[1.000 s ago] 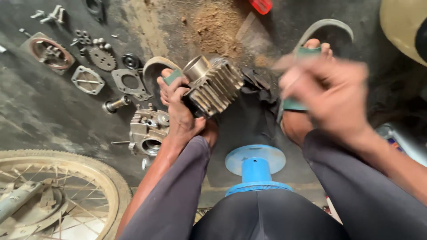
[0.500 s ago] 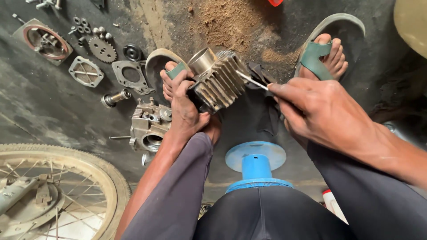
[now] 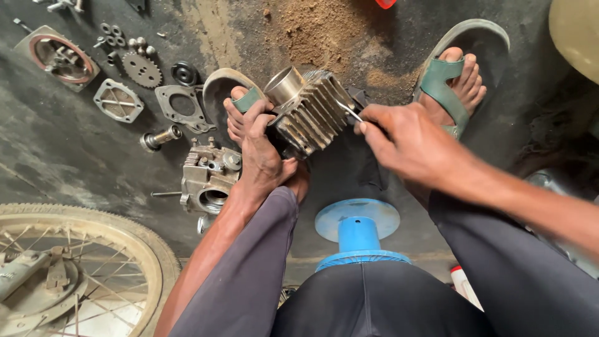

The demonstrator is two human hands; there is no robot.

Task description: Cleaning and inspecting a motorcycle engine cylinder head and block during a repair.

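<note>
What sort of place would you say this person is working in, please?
Probably a motorcycle repair workshop: a grey finned metal engine cylinder in the hands, loose metal gears and gaskets on the oily dark floor, and a spoked wheel.

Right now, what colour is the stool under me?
Blue; the stool shows best in the head view.

finned cylinder [image 3: 309, 112] sits between left hand [image 3: 262, 156] and right hand [image 3: 412, 143]; engine head [image 3: 209, 178] lies on the floor [image 3: 56, 162] left of it, wheel [image 3: 75, 268] at the floor's lower-left corner.

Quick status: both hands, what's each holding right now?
Left hand: closed on the finned engine cylinder.
Right hand: closed on a thin metal tool, tip at the fins.
</note>
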